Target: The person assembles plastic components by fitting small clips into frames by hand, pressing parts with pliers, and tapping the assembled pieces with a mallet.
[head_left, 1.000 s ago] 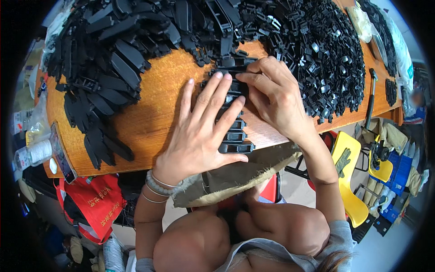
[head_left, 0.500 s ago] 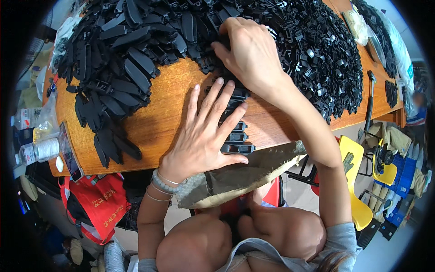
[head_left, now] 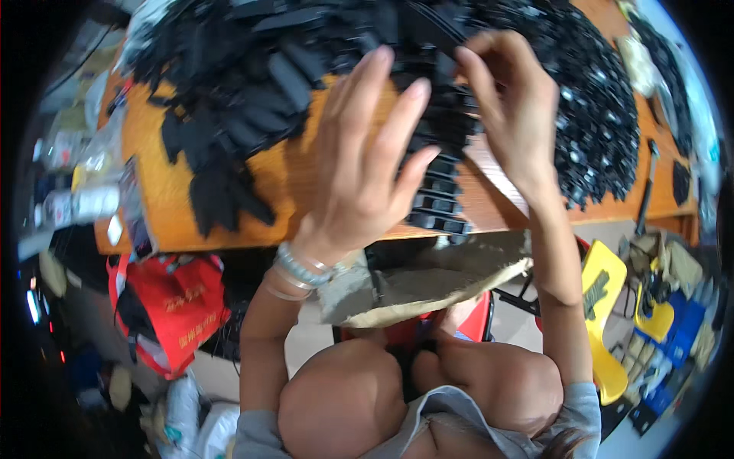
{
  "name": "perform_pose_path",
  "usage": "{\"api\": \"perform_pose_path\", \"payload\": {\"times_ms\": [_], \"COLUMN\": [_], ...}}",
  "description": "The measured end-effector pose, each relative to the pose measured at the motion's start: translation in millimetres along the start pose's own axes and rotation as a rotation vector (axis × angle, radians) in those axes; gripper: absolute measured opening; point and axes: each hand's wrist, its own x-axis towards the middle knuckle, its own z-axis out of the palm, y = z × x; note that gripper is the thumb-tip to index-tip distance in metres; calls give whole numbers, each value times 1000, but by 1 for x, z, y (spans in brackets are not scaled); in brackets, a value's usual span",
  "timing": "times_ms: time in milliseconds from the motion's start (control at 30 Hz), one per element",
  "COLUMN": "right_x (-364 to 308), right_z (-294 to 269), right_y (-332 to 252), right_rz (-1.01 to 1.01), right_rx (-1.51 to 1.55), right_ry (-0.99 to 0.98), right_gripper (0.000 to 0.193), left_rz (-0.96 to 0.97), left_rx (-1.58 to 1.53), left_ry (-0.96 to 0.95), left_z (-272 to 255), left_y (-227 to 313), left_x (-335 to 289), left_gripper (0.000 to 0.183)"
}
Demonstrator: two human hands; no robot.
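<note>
My left hand (head_left: 363,164) hovers over the wooden table with its fingers stretched out and apart, blurred by motion and holding nothing I can see. Just right of it, a row of small black plastic clips (head_left: 437,197) lies side by side, running from the table's front edge toward the back. My right hand (head_left: 520,115) is at the far end of this row, thumb and fingers pinched together. A long black plastic piece (head_left: 434,27) extends to the upper left from its fingertips; blur softens the exact contact.
Long black plastic pieces (head_left: 267,96) are heaped at the left and back of the table (head_left: 294,172). Small black clips (head_left: 600,130) form a big pile at right. A cloth sheet (head_left: 459,271) hangs between table edge and lap. A red bag (head_left: 183,306) and yellow chair (head_left: 604,321) flank me.
My left hand has lifted off the row of clips, uncovering more of it. My right hand has drawn back from the pile and moved right, with a long black piece now at its fingertips.
</note>
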Motion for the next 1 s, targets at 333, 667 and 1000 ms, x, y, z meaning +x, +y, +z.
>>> {"api": "perform_pose_path", "payload": {"times_ms": [333,667,1000], "right_x": [-39,-42,-40], "right_z": [-37,-33,-15], "right_y": [-42,-28,-43], "right_rz": [49,207,245], "right_rx": [280,1076,1497], "right_ry": [-173,25,-23], "right_gripper": [34,43,60], "left_rz": [127,-176,-254], "left_rx": [164,-328,-467], "left_ry": [89,116,-168], "left_z": [-10,7,-8], "left_y": [6,50,48], "left_x": [9,6,2], "left_gripper": [48,34,28]}}
